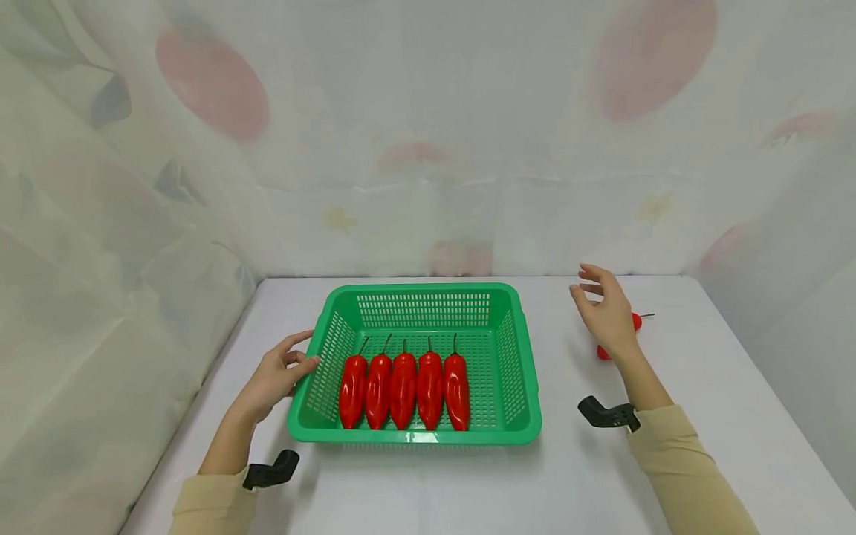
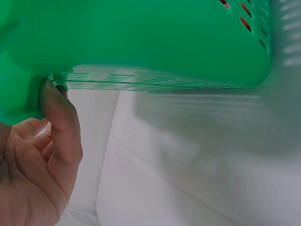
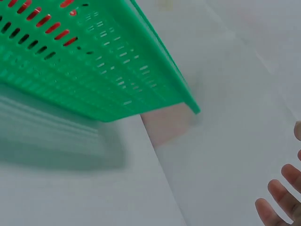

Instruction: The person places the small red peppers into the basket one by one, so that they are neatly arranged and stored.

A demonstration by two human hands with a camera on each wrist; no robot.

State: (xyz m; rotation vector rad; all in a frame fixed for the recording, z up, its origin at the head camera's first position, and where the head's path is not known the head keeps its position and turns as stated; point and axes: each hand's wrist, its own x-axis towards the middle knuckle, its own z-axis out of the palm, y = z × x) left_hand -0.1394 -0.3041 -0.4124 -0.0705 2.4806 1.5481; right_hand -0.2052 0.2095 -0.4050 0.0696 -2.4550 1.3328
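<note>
A green plastic basket with slotted walls holds several glossy red peppers, lined up side by side with stems pointing away from me. My left hand grips the basket's left rim between thumb and fingers. In the left wrist view, curled fingers meet the rim from outside. To the right of the basket, my right hand is raised with bent, spread fingers, holding nothing. Another red pepper lies on the table behind that hand and wrist, which hide its middle. Right fingertips show at the right wrist view's edge.
A white table lies under everything. Pale cloth with faded red and yellow prints hangs behind and along both sides. A black wrist camera mount sits on each forearm, the left and the right.
</note>
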